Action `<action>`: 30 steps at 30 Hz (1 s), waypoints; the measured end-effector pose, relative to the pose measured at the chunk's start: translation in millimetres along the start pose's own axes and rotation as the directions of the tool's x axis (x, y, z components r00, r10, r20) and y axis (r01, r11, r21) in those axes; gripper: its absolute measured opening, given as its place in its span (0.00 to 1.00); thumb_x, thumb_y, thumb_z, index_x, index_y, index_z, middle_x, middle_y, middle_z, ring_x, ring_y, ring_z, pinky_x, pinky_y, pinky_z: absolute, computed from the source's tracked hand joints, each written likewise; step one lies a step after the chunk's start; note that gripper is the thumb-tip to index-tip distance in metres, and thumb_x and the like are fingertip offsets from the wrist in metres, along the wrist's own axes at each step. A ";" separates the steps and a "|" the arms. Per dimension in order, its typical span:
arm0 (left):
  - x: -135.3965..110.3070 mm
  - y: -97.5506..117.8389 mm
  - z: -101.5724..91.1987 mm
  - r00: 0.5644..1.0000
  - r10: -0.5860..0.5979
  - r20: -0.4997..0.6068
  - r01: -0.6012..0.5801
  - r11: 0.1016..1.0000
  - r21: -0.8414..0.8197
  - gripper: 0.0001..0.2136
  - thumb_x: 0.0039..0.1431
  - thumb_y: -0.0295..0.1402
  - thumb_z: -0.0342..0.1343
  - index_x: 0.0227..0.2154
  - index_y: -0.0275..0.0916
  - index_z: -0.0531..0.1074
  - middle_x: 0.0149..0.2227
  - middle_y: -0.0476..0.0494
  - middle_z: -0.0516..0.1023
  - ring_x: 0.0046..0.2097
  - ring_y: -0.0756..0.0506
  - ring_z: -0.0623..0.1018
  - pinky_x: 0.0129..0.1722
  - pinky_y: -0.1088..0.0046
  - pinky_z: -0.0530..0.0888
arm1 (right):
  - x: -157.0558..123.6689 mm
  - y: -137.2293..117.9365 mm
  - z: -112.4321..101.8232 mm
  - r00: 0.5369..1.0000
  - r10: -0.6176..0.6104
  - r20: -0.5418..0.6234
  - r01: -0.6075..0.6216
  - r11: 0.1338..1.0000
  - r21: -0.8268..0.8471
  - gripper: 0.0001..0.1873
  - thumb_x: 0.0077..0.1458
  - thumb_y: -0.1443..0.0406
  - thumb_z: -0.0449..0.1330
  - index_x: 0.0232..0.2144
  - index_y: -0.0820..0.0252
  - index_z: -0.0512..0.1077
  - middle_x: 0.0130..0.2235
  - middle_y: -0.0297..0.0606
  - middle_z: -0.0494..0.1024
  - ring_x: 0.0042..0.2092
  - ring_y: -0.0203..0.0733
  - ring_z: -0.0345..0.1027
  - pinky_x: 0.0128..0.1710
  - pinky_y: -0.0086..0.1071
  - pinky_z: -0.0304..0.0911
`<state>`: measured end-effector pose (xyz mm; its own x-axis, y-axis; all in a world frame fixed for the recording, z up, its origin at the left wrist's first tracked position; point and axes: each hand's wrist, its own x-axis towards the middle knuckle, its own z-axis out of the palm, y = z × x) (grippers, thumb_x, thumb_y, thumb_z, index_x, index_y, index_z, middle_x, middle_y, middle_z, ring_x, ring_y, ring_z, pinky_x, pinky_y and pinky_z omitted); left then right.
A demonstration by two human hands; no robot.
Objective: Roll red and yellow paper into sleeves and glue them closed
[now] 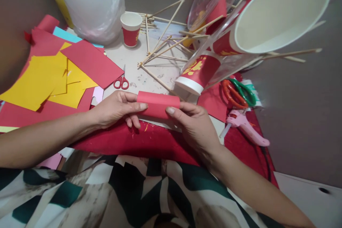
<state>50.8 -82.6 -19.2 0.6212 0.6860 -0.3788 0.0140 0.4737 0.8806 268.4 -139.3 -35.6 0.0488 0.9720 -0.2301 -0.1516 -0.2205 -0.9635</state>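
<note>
A small strip of red paper [157,104] is held between both hands just above the near edge of the white table [125,60]. My left hand [116,108] pinches its left end with thumb and fingers. My right hand [193,123] grips the right end, thumb on top. A large sheet of red paper [139,140] lies below the hands, over my lap. Small red scissors [121,82] lie on the table just beyond my left hand.
Red and yellow paper sheets [53,74] are piled at left. A red paper cup [130,28] stands at the back beside a plastic bag [92,3]. A stick frame [171,42] with cups [199,73] rises at right. Green and orange scissors [237,92] and a pink glue gun [247,126] lie right.
</note>
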 end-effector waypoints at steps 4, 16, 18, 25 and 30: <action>-0.7 -0.5 2.7 1.000 0.003 0.009 -0.003 1.000 0.011 0.13 0.59 0.37 0.64 0.39 0.31 0.80 0.15 0.46 0.77 0.15 0.53 0.74 0.16 0.87 0.69 | -1.2 -0.9 1.0 0.998 -0.058 0.016 0.059 0.997 -0.055 0.07 0.46 0.59 0.72 0.32 0.49 0.84 0.34 0.32 0.86 0.33 0.37 0.77 0.38 0.32 0.72; -1.5 3.2 1.8 0.995 -0.085 0.057 0.089 0.994 -0.069 0.15 0.57 0.35 0.66 0.44 0.32 0.79 0.17 0.48 0.78 0.15 0.53 0.74 0.15 0.86 0.71 | -0.6 2.3 -1.6 0.983 -0.181 0.015 0.181 0.972 -0.149 0.07 0.49 0.60 0.71 0.33 0.49 0.84 0.35 0.31 0.86 0.33 0.38 0.77 0.37 0.32 0.72; -1.5 3.0 2.0 0.994 -0.092 0.052 0.097 0.991 -0.096 0.14 0.58 0.33 0.64 0.45 0.31 0.79 0.16 0.47 0.77 0.15 0.52 0.75 0.15 0.86 0.71 | -0.5 2.2 -1.1 0.982 -0.189 0.024 0.190 0.970 -0.152 0.07 0.49 0.60 0.71 0.34 0.48 0.84 0.35 0.31 0.86 0.34 0.39 0.77 0.38 0.33 0.73; 1.3 0.5 0.4 0.988 -0.116 0.105 0.136 0.969 -0.207 0.17 0.60 0.31 0.62 0.51 0.32 0.75 0.20 0.43 0.81 0.20 0.48 0.79 0.17 0.84 0.74 | -0.7 0.9 1.1 0.982 -0.186 0.031 0.188 0.974 -0.128 0.07 0.49 0.61 0.71 0.34 0.49 0.84 0.34 0.31 0.86 0.34 0.39 0.77 0.39 0.33 0.73; 2.9 -1.7 0.9 0.986 -0.102 0.133 0.129 0.969 -0.209 0.08 0.61 0.33 0.62 0.36 0.30 0.79 0.23 0.37 0.82 0.21 0.48 0.80 0.19 0.83 0.76 | -0.5 1.0 1.6 0.983 -0.180 0.045 0.184 0.976 -0.115 0.07 0.48 0.62 0.71 0.34 0.48 0.84 0.33 0.29 0.85 0.35 0.38 0.77 0.40 0.32 0.73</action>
<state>53.3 -82.0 -21.5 0.7152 0.5543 -0.4257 -0.0700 0.6629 0.7454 266.7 -139.8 -36.2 0.0312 0.9984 -0.0464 -0.0253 -0.0456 -0.9986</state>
